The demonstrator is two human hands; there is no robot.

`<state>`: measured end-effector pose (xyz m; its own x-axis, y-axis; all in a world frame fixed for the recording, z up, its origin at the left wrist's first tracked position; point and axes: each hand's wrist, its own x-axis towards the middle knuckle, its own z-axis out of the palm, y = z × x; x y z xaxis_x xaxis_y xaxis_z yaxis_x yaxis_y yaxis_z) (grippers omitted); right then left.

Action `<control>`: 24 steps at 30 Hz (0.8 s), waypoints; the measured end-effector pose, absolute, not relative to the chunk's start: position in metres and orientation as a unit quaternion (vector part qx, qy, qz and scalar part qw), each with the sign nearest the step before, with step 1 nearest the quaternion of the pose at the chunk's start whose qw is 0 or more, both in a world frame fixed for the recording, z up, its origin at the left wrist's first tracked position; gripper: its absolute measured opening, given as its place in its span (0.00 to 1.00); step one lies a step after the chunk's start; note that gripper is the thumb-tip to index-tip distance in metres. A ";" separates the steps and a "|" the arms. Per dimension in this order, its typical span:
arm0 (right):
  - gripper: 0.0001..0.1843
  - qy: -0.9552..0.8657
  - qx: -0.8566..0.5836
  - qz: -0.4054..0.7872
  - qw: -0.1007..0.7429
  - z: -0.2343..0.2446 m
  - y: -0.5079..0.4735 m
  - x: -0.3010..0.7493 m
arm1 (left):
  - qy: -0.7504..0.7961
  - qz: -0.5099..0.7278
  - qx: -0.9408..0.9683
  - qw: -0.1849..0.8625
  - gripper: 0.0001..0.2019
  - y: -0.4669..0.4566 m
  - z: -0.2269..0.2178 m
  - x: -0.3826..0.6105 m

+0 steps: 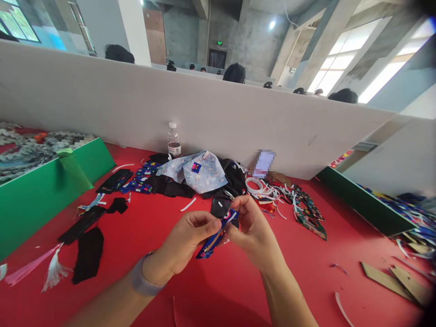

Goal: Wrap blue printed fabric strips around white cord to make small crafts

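Above the red table, my left hand [189, 238] pinches a blue patterned fabric piece [211, 243] between thumb and fingers. A pale narrow strip [230, 219] lies along that piece. My right hand [254, 231] is closed on the upper end of the same fabric, its fingertips partly hidden. Just past the fingers is a black fabric piece [220, 205] with a small white mark; whether it is joined to the blue fabric I cannot tell. A small shiny tip shows by my right index finger, too small to name.
Behind my hands lies a heap with light-blue floral cloth [204, 172], beside a plastic bottle [174, 141]. A phone [264, 163] leans against the white partition [211, 109]. A tape roll [254, 185], black cloth pieces [87, 254] and green dividers [51, 195] surround the work area.
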<state>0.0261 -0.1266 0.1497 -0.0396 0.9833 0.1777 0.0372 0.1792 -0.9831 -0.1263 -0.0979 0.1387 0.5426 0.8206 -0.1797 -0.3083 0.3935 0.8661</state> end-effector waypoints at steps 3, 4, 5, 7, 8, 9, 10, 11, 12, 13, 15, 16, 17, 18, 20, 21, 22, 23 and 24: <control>0.15 -0.564 -0.453 0.449 0.525 0.148 -0.126 0.026 | 0.305 0.364 0.425 0.771 0.12 -0.098 0.139 -0.127; 0.15 -0.568 -0.455 0.442 0.525 0.148 -0.126 0.026 | 0.304 0.365 0.427 0.769 0.12 -0.097 0.138 -0.127; 0.15 -0.572 -0.460 0.431 0.524 0.147 -0.125 0.026 | 0.304 0.367 0.429 0.767 0.12 -0.097 0.138 -0.127; 0.14 -0.582 -0.475 0.404 0.522 0.148 -0.125 0.026 | 0.305 0.369 0.430 0.766 0.12 -0.097 0.138 -0.127; 0.14 -0.584 -0.480 0.394 0.522 0.148 -0.125 0.026 | 0.305 0.370 0.428 0.766 0.12 -0.097 0.138 -0.127; 0.14 -0.584 -0.483 0.391 0.522 0.148 -0.124 0.027 | 0.305 0.371 0.423 0.768 0.12 -0.097 0.137 -0.127; 0.14 -0.583 -0.484 0.392 0.522 0.149 -0.124 0.027 | 0.303 0.372 0.415 0.773 0.12 -0.097 0.137 -0.127; 0.14 -0.583 -0.483 0.394 0.522 0.149 -0.124 0.028 | 0.300 0.373 0.407 0.778 0.12 -0.097 0.137 -0.126; 0.15 -0.585 -0.482 0.393 0.521 0.150 -0.123 0.028 | 0.296 0.374 0.399 0.783 0.12 -0.096 0.137 -0.126; 0.16 -0.589 -0.482 0.387 0.521 0.150 -0.123 0.029 | 0.294 0.375 0.391 0.787 0.12 -0.096 0.137 -0.126; 0.18 -0.597 -0.492 0.359 0.522 0.150 -0.123 0.029 | 0.301 0.379 0.378 0.789 0.13 -0.096 0.137 -0.125; 0.18 -0.598 -0.502 0.336 0.527 0.151 -0.124 0.029 | 0.307 0.384 0.372 0.787 0.13 -0.096 0.137 -0.125; 0.18 -0.593 -0.517 0.308 0.535 0.151 -0.125 0.028 | 0.314 0.389 0.367 0.785 0.13 -0.096 0.137 -0.125; 0.17 -0.585 -0.535 0.278 0.543 0.151 -0.127 0.027 | 0.319 0.393 0.363 0.783 0.13 -0.096 0.136 -0.125; 0.15 -0.570 -0.568 0.218 0.551 0.153 -0.131 0.024 | 0.319 0.398 0.358 0.782 0.12 -0.096 0.136 -0.125; 0.14 -0.566 -0.580 0.194 0.552 0.153 -0.132 0.022 | 0.316 0.401 0.356 0.783 0.12 -0.096 0.136 -0.125; 0.13 -0.566 -0.588 0.177 0.551 0.154 -0.134 0.021 | 0.313 0.403 0.353 0.785 0.11 -0.096 0.136 -0.125; 0.12 -0.567 -0.591 0.165 0.549 0.155 -0.135 0.020 | 0.309 0.405 0.349 0.787 0.12 -0.096 0.136 -0.125; 0.11 -0.568 -0.594 0.159 0.547 0.156 -0.136 0.019 | 0.305 0.407 0.346 0.789 0.12 -0.096 0.136 -0.125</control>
<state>0.0190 -0.1359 0.1559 0.3036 0.8488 0.4328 0.5012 0.2441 -0.8302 -0.1245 -0.0961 0.1364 0.4831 0.8527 -0.1989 -0.4312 0.4294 0.7935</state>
